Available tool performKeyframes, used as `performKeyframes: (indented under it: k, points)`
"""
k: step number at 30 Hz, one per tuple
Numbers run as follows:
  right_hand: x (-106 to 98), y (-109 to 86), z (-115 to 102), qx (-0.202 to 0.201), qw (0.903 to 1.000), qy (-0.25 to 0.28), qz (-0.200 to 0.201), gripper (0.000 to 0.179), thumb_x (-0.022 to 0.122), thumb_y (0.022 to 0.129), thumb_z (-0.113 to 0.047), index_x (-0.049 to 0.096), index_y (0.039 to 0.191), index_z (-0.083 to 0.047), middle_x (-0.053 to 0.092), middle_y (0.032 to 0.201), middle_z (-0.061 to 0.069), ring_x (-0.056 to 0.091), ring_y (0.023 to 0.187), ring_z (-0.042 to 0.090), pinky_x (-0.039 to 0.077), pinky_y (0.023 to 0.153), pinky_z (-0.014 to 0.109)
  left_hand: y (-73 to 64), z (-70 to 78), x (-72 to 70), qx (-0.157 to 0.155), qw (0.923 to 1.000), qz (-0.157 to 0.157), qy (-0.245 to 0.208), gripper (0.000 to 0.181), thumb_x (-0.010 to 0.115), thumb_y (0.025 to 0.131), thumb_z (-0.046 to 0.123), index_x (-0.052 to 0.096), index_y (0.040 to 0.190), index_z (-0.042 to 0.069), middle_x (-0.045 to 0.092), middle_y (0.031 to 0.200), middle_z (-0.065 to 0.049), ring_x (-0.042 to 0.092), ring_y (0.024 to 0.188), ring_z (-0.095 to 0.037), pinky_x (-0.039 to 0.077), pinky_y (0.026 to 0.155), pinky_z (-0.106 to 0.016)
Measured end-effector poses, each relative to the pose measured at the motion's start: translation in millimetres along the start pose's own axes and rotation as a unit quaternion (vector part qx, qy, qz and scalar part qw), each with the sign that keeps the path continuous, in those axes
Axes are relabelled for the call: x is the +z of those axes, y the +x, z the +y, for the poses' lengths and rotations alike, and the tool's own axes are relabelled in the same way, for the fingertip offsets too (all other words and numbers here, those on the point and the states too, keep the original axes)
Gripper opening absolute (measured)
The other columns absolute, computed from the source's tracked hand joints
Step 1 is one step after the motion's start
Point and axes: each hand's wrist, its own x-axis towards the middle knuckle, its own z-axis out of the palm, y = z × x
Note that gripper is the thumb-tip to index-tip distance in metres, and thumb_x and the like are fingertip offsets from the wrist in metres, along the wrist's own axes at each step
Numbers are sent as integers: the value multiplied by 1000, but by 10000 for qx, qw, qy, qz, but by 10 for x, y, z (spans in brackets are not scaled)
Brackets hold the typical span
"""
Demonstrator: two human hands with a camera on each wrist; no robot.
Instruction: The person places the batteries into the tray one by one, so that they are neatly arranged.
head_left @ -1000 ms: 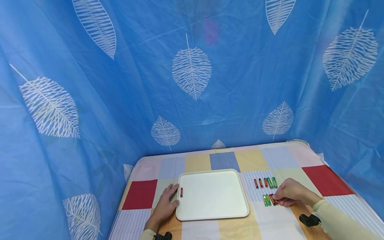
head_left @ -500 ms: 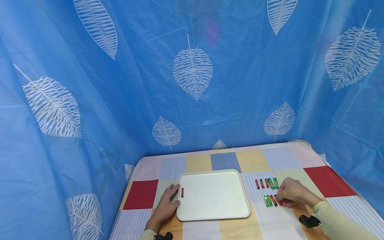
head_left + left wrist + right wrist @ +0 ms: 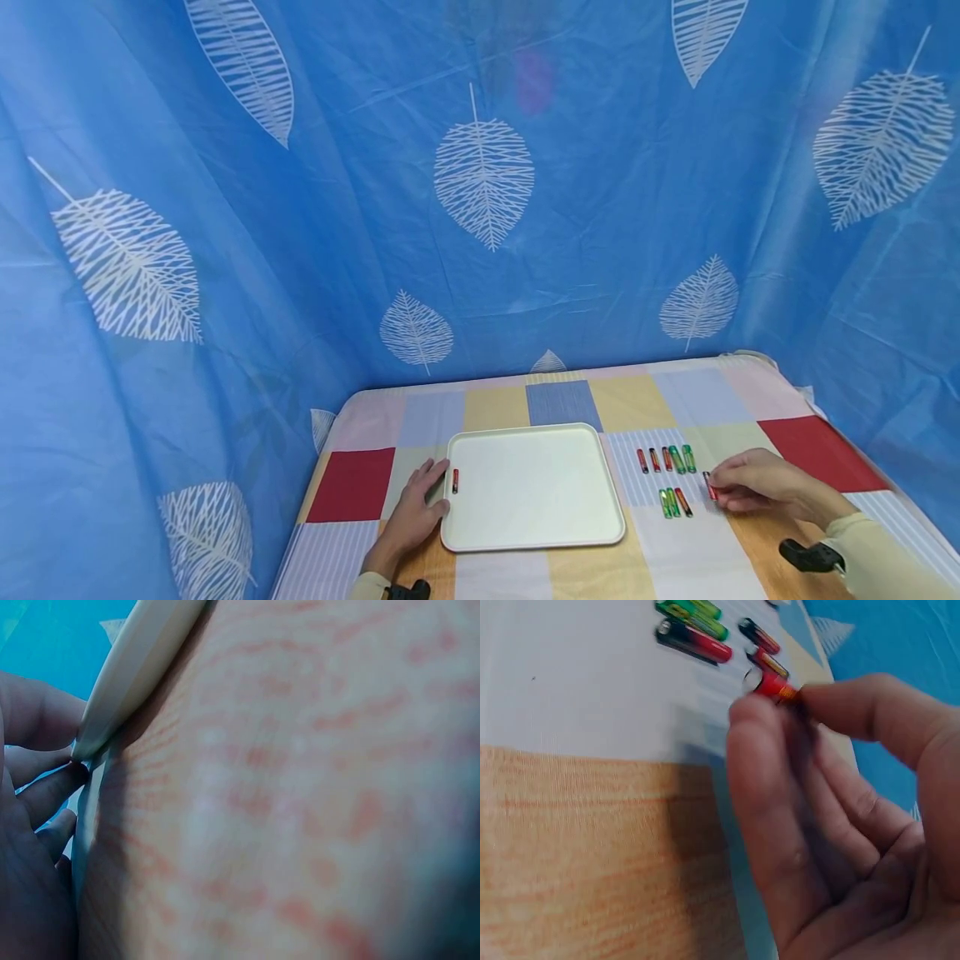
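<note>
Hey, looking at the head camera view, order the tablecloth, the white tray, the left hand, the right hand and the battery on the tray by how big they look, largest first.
1. Tablecloth
2. White tray
3. Left hand and right hand, too alike to rank
4. Battery on the tray
</note>
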Motion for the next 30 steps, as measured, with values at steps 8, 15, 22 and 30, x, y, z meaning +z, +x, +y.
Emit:
performKeyframes:
  k: [8, 15, 22, 30]
  points:
    - [-87, -65, -40, -130, 9845, 1547, -814, 26, 60, 112, -16, 78, 123, -1, 84, 111, 11, 84, 98, 20, 67, 91, 31, 14, 15, -7, -61, 10000, 1, -27, 68, 71, 96, 5, 54, 162, 10, 33, 174, -31, 17, 161, -65, 18, 125, -84]
    - [37, -42, -147, -155, 9765, 1891, -1022, 29, 59, 113, -18, 77, 130, -2, 83, 117, 11, 83, 105, 20, 65, 97, 34, 12, 15, 18, -229, 9997, 5, 32, 69, 71, 95, 7, 54, 162, 12, 34, 175, -28, 18, 162, -63, 19, 125, -83]
    - [220, 58, -259, -239, 9783, 1766, -1061, 27, 60, 113, -17, 75, 127, 0, 84, 112, 9, 83, 100, 17, 66, 95, 32, 14, 19, 25, -280, 9996, -14, 37, 70, 72, 95, 8, 54, 163, 12, 34, 174, -28, 19, 161, -63, 20, 124, -85]
    - [438, 219, -413, -179, 9794, 1627, -1180, 24, 62, 111, -16, 74, 123, 2, 84, 106, 9, 84, 94, 15, 66, 90, 29, 16, 24, 2, -233, 9997, -40, 38, 70, 70, 96, 8, 53, 163, 12, 33, 175, -29, 18, 162, -63, 19, 124, -84]
